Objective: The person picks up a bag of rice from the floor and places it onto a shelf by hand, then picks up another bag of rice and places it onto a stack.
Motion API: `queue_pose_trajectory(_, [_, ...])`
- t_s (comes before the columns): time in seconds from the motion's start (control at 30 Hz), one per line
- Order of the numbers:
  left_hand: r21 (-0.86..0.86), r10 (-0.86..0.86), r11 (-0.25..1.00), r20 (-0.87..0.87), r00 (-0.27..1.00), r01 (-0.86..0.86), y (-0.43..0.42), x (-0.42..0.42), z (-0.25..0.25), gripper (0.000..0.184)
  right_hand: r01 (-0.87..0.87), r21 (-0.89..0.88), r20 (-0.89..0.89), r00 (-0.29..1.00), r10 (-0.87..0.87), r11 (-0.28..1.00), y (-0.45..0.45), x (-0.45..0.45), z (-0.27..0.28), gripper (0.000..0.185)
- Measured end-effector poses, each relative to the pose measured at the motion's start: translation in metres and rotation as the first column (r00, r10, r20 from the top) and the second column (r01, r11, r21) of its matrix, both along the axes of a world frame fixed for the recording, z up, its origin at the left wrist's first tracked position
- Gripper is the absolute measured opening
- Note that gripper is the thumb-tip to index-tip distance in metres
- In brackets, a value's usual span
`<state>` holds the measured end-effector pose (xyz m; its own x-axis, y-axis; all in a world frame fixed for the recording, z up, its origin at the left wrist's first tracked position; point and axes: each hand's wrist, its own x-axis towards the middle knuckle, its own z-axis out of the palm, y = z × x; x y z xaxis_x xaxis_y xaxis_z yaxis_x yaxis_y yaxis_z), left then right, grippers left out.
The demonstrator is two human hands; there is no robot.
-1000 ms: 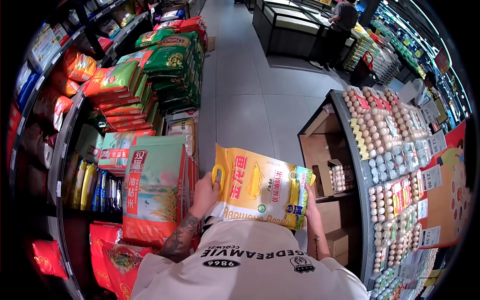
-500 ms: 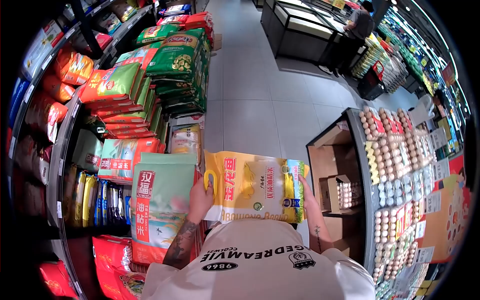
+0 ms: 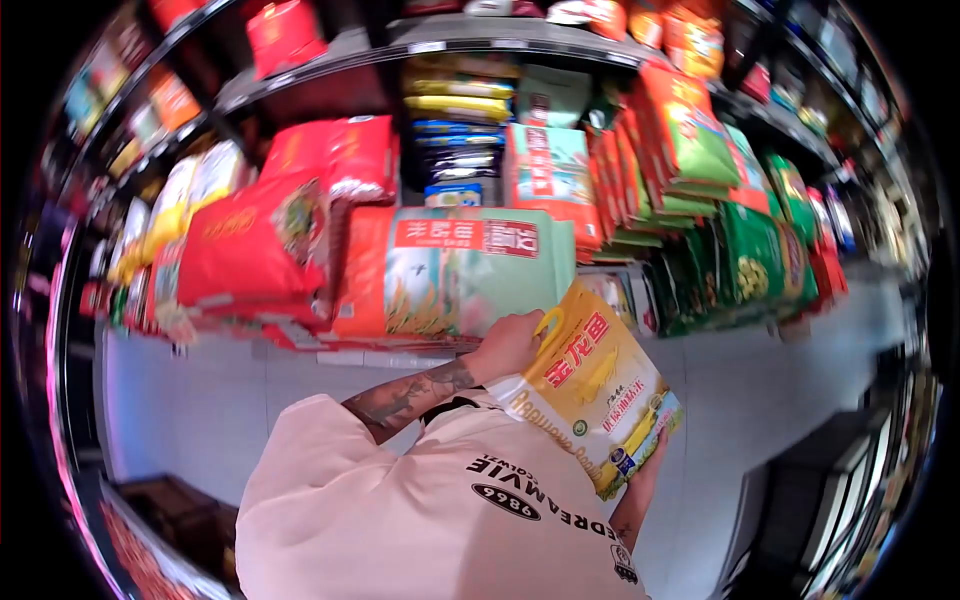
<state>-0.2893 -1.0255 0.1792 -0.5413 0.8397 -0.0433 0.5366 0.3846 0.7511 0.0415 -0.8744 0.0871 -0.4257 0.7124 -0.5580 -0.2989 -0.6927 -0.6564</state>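
Here the left hand (image 3: 510, 345) grips a yellow bag (image 3: 598, 385) by its handle (image 3: 553, 314); the right hand (image 3: 651, 470), half hidden, seemingly clasps it.

Room above floor (image 3: 710, 420) rightward, piled bags (image 3: 455, 280) ahead

So the person had a yellow bag (image 3: 600, 385) tilted in front of their pale T-shirt (image 3: 400, 500), left-hand grip (image 3: 508, 345) wrapped round its yellow handle (image 3: 555, 315), right-hand grip (image 3: 650, 472) hanging onto the lower end. Just past the left hand lay a big green-and-orange bag (image 3: 500, 280), with a puffy red bag (image 3: 245, 245) beside it. Dark green bags (image 3: 755, 260) sat piled off to the right, and a long shelf (image 3: 460, 44) curved across behind it all.
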Motion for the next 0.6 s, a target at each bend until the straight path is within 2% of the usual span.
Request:
queue_pose_trajectory(0.13, [0.092,0.270,0.961,-0.089,0.959,-0.262,-0.030,0.023,-0.022,0.015,-0.302,-0.129,-0.107,0.951,0.289,0.945,0.067,-0.035,-0.007,0.050])
queue_pose_trajectory(0.17, [0.069,0.362,0.931,-0.045,0.931,-0.359,-0.039,0.030,-0.020,0.016,-0.378,-0.071,-0.110,0.923,0.369,0.923,0.075,-0.051,-0.006,0.051])
queue_pose_trajectory(0.23, [0.015,0.520,0.853,0.048,0.853,-0.521,-0.058,0.047,-0.014,0.018,-0.499,-0.064,-0.066,0.866,0.496,0.864,0.085,-0.082,0.006,0.052])
queue_pose_trajectory(0.3, [0.032,0.632,0.773,0.046,0.774,-0.633,-0.076,0.066,-0.010,0.019,-0.601,-0.076,-0.041,0.799,0.600,0.796,0.096,-0.103,0.000,0.052])
queue_pose_trajectory(0.4, [0.009,0.769,0.637,0.056,0.637,-0.770,-0.102,0.094,-0.005,0.019,-0.709,0.021,0.083,0.704,0.705,0.705,0.098,-0.137,-0.008,0.051])
queue_pose_trajectory(0.43, [-0.009,0.808,0.588,0.063,0.586,-0.809,-0.110,0.104,-0.004,0.019,-0.743,0.015,0.064,0.669,0.740,0.670,0.088,-0.147,0.003,0.049])
queue_pose_trajectory(0.5, [0.067,0.867,0.494,0.039,0.497,-0.867,-0.127,0.126,-0.008,0.016,-0.830,-0.030,0.036,0.557,0.830,0.558,0.076,-0.163,0.002,0.050])
queue_pose_trajectory(0.6, [0.110,0.917,0.398,-0.027,0.397,-0.911,-0.150,0.153,-0.006,0.013,-0.895,-0.058,0.004,0.444,0.896,0.443,0.061,-0.190,-0.011,0.051])
